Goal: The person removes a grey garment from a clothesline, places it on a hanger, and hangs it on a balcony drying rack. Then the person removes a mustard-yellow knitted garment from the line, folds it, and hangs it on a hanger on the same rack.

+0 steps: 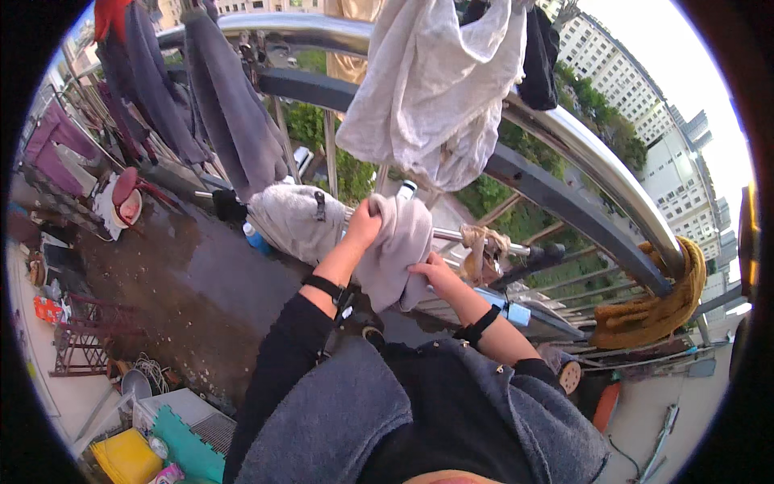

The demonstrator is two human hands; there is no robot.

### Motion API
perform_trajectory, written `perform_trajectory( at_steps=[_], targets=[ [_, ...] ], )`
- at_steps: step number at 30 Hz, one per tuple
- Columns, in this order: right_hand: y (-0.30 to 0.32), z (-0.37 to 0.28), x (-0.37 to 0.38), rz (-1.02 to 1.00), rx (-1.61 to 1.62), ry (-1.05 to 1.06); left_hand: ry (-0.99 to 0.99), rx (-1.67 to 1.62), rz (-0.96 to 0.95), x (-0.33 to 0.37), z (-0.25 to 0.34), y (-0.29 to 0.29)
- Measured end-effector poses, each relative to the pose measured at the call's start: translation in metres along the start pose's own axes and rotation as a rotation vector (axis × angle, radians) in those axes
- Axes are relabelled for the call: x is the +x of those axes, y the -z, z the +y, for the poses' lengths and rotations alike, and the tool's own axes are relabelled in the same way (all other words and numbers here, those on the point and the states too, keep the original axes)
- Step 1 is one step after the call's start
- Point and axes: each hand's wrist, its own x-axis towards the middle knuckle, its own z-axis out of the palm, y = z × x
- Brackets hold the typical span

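Observation:
A beige-grey knitted garment [397, 254] hangs bunched between my two hands in front of my chest; its full shape is hidden in the folds. My left hand [364, 227] is closed round its upper left part. Lower down, my right hand [435, 274] pinches the garment's right side between thumb and fingers. Just left of my left hand, a light grey garment [294, 219] with a dark clip lies over a low rail. Above both hands, a wrinkled whitish cloth [435, 89] drapes from the balcony railing. A crumpled brown cloth [486, 248] sits on the low rail to the right.
A curved metal railing [597, 145] crosses ahead, with buildings and trees beyond. Grey trousers [234, 105] hang at the left, and a mustard towel [657, 315] wraps the railing at the right. A blue bottle [256, 239] stands on the wet floor [185, 282]. Stored items crowd the lower left.

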Motion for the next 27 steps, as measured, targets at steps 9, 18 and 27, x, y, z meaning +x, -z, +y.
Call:
perform_trajectory(
  at_steps=[9,18,27],
  targets=[
    [-0.003,-0.025,0.019,-0.08,-0.055,0.199,-0.227,-0.134,0.028,-0.019,-0.016,-0.006],
    [0.018,-0.053,0.052,-0.037,0.08,0.349,-0.351,0.01,0.167,-0.027,-0.033,-0.002],
    [0.043,0.0,0.058,0.028,-0.158,0.302,0.042,-0.197,-0.101,-0.093,-0.088,0.064]
  ],
)
